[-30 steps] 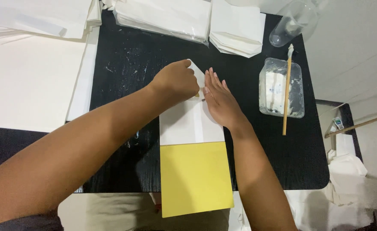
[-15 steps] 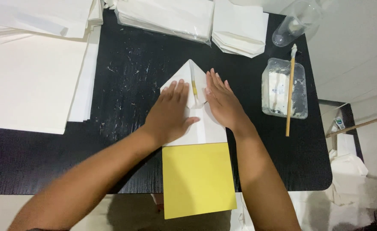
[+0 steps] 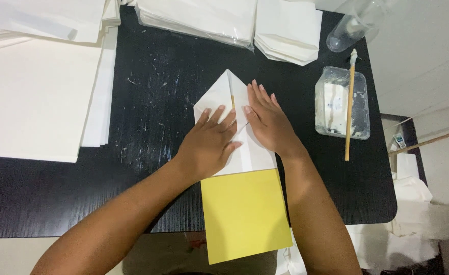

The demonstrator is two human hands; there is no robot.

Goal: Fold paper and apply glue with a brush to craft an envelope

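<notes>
A white folded paper piece (image 3: 223, 94) with a pointed top lies on the black table (image 3: 153, 97). A yellow sheet (image 3: 245, 216) sticks out below it and hangs past the table's near edge. My left hand (image 3: 211, 142) lies flat on the left half of the white paper, fingers spread. My right hand (image 3: 267, 119) presses flat on the right half, fingers pointing up toward the tip. The two hands sit side by side, nearly touching. Neither holds anything.
Stacks of white paper (image 3: 36, 97) cover the left of the table. Bundles of folded white paper (image 3: 285, 30) lie at the back. A clear tub of white paste (image 3: 341, 104) with a wooden stick (image 3: 349, 102) across it stands at the right, behind it a clear cup (image 3: 354, 25).
My left hand has opened from a pinch at the paper's tip and slid down to lie flat on the left half. The right hand stays pressed on the right half.
</notes>
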